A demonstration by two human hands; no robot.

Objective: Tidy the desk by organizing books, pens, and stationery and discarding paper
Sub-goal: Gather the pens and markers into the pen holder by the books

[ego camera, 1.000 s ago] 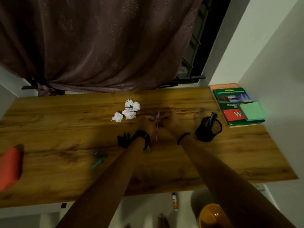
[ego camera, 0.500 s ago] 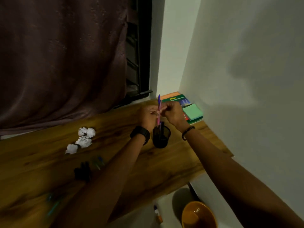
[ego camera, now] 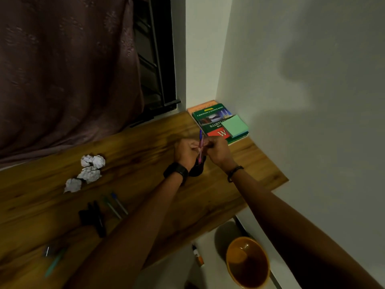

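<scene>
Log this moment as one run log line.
step: pen into holder | hands: both hands on pink pen above black holder | pending: crumpled paper, loose pens

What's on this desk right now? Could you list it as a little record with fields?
hands: left hand and right hand together hold a pink pen over the black pen holder
paper: crumpled paper balls lying on the desk
loose pens: several beside black markers
corner: stacked books topped by a green sticky-note pad
floor: orange bin
</scene>
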